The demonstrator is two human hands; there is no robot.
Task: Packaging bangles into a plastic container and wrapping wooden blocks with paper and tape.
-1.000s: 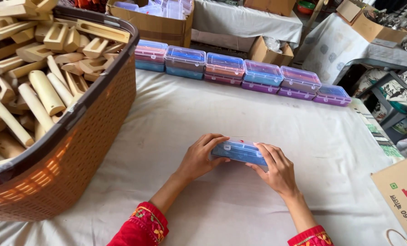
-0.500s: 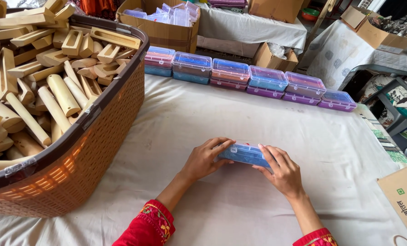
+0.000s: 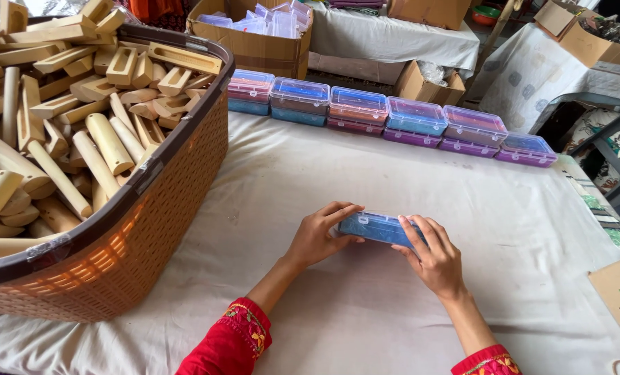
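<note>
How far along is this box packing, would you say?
Done, it seems: a row of closed boxes lines the table's far edge. In hand: left hand and right hand press on a blue box. Left, probably plenty: the basket is heaped with wooden pieces.

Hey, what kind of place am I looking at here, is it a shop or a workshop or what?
Probably a small packing or assembly workshop. A big woven basket is heaped with cut wooden pieces, a row of lidded plastic boxes lines the cloth-covered table, and cardboard cartons stand behind it.
</note>
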